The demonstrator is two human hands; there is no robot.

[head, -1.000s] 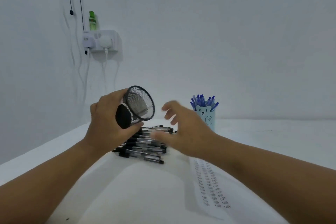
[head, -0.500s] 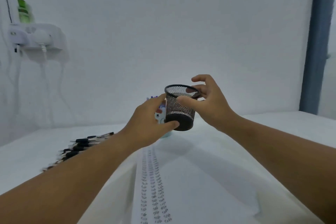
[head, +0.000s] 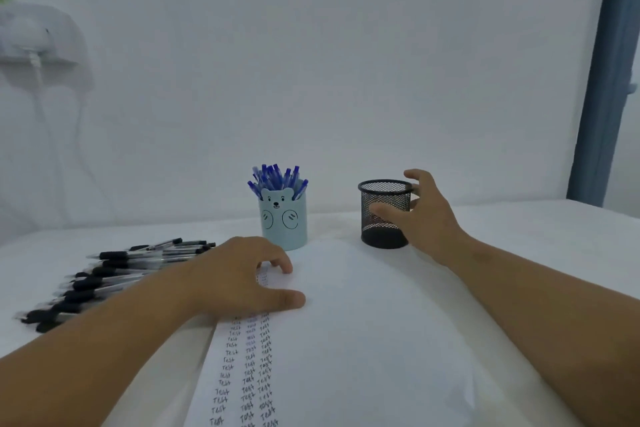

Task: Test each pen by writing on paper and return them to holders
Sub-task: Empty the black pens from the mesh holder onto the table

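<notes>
The right hand (head: 420, 218) wraps loosely around the black wire-mesh cup holder (head: 385, 213), thumb across its front and fingers behind the rim; the cup stands upright on the white counter (head: 519, 236) and looks empty. The left hand (head: 242, 279) lies on the white sheet of paper (head: 363, 340), fingers lightly curled with tips and thumb pressing it flat, holding nothing. Columns of small handwritten test words run down the sheet below it. Just beyond sits the pale blue bear-faced plastic holder (head: 283, 222), full of blue-capped pens (head: 277, 177). To the left, a loose heap of clear-barrelled pens with black grips (head: 114, 274) lies on the counter (smooth, apt to roll). I judge the mesh cup is being positioned; next comes picking one black pen from the heap and writing.
</notes>
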